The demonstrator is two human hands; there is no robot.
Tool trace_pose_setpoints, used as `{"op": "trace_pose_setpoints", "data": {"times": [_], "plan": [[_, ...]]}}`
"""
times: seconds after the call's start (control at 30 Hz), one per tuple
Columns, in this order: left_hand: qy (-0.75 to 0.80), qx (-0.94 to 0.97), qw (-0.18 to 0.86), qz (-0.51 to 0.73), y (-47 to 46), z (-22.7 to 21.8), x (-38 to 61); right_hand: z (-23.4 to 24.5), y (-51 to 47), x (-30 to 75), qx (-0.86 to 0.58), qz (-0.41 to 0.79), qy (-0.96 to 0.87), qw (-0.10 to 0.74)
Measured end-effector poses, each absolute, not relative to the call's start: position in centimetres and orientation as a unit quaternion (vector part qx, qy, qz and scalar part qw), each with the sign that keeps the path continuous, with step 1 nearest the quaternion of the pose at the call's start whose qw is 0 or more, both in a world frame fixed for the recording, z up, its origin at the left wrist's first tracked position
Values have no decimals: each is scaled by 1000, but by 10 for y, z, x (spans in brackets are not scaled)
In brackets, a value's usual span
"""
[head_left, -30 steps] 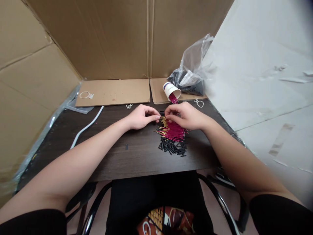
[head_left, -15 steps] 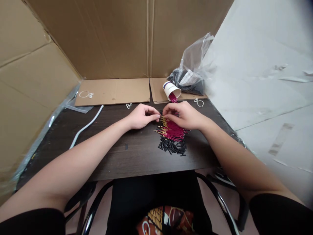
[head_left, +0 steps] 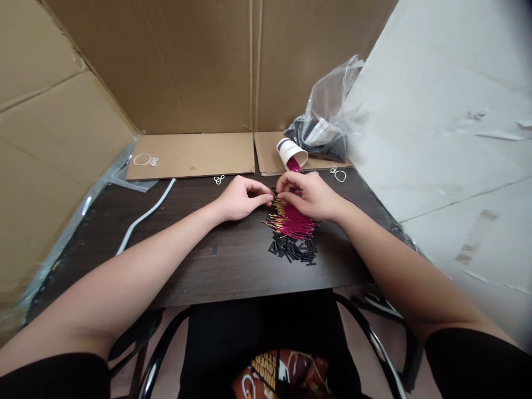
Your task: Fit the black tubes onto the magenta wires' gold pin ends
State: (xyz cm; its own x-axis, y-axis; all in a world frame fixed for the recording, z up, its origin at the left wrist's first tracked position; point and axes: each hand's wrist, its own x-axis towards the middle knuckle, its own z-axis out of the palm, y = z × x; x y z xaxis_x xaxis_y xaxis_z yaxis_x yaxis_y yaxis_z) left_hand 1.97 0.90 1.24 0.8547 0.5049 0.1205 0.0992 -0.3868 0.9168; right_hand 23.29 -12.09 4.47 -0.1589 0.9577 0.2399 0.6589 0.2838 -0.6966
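My left hand [head_left: 244, 198] is closed in a pinch over the table, thumb and forefinger together. What lies between those fingertips is too small to make out. Just to its right, nearly touching, my right hand [head_left: 310, 195] also pinches, and its fingertips hide whatever they hold. Beneath and in front of the right hand lies a row of thin magenta wires [head_left: 297, 223], their gold-coloured ends pointing left. A heap of short black tubes [head_left: 293, 249] rests on the near side of the wires. A few dark bits show behind the fingertips.
A paper cup [head_left: 288, 149] lies tipped over with more magenta wires spilling out. Behind it sits a clear plastic bag [head_left: 324, 130] of black pieces. White rubber bands [head_left: 219, 179] and a pale tube [head_left: 143, 217] lie on the dark table [head_left: 187, 266]. Cardboard walls surround the back and left.
Both hands hold nearly the same place. The right hand has shifted slightly left, and a single magenta wire now shows beyond the right wrist.
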Motion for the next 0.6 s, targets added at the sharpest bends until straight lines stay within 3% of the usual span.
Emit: {"op": "trace_pose_setpoints", "data": {"times": [0.6], "plan": [[205, 816, 502, 201, 7, 13, 21, 48, -121, 241, -582, 207, -728, 297]]}}
